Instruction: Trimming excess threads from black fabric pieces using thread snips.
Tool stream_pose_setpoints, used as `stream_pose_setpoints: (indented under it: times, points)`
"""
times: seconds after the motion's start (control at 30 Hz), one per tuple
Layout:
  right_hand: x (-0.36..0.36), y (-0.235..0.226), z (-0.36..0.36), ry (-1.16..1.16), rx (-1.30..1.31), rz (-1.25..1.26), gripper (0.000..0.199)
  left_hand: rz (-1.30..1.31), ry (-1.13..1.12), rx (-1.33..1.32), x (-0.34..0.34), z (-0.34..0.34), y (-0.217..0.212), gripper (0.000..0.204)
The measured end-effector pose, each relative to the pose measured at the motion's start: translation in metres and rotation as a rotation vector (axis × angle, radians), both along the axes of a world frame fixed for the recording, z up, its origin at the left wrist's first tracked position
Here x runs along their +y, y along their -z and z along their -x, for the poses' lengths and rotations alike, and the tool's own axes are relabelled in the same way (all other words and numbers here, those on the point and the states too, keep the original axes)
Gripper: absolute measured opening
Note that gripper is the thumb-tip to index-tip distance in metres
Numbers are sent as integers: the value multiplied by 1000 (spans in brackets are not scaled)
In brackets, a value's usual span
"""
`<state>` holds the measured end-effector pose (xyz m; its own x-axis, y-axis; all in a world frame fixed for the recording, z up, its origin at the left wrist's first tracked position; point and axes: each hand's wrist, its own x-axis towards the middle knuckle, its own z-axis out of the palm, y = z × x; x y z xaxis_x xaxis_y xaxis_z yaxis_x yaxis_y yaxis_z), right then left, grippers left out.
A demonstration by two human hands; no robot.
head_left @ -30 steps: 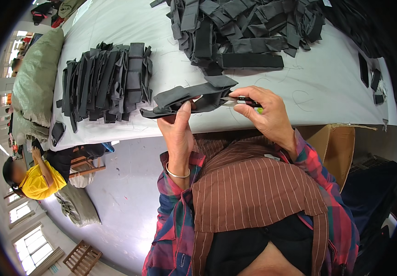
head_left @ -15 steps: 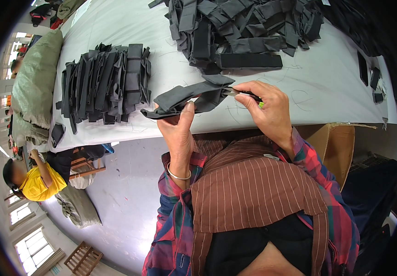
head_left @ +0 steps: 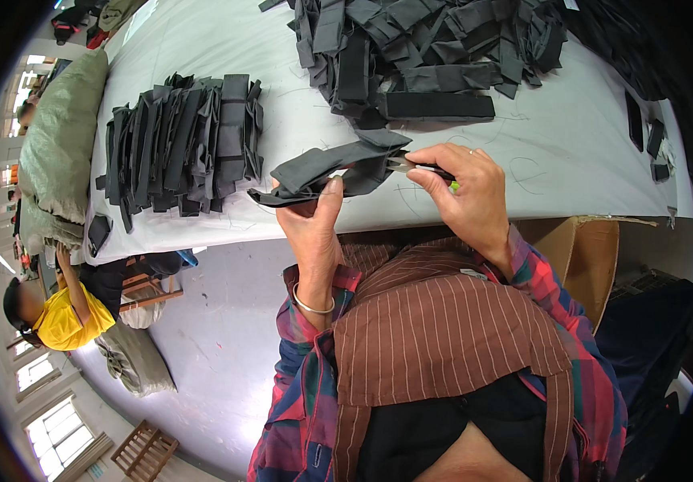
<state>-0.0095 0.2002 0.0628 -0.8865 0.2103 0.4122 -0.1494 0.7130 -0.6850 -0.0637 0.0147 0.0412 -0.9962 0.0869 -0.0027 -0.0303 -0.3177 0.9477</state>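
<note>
My left hand (head_left: 314,221) is closed on a dark grey sewn fabric strip (head_left: 322,166), with the thumb pressed on its near side. The strip is bent into a loop and held above the table's near edge. In my right hand (head_left: 471,189) is a pair of thread snips (head_left: 400,164), with dark handles and a bit of yellow-green showing under the fingers. The metal tips point left and touch or nearly touch the strip's right end; exact contact cannot be made out.
On the white-covered table (head_left: 282,229), a row of stacked dark strips (head_left: 182,149) lies left and a loose heap (head_left: 435,48) at the back. Loose threads are scattered about. A cardboard box (head_left: 591,257) stands below the edge at right. A person in yellow (head_left: 77,317) is at left.
My hands and the strip have barely moved. The snips' tips have shifted slightly left against the strip's end. The person in yellow has raised an arm toward the table.
</note>
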Motion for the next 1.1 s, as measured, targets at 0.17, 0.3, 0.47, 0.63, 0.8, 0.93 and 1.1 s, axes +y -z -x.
stream_pose_setpoints:
  times: [0.17, 0.3, 0.47, 0.63, 0.8, 0.93, 1.1]
  points:
    - [0, 2, -1, -39, -13, -78, 16, -2, -13, 8, 2, 0, -1, 31]
    - [-1, 0, -1, -68, -21, -101, 17, 1, -4, 15, 3, 0, -1, 31]
    - [-8, 0, -2, -47, 21, -203, 16, 6, -6, 30, 4, -1, 1, 32]
    - [-11, 2, -3, -13, 20, -229, 15, -8, -19, 8, 4, -2, 0, 30]
    - [-13, 3, -4, -12, 6, -169, 14, -9, -28, 12, 5, -2, -2, 28]
    - [-14, 2, -5, 1, 14, -149, 12, -9, -20, 20, 4, -3, -1, 28]
    - [-14, 1, -5, -16, -4, -179, 9, 3, -17, 34, 4, -3, -2, 29]
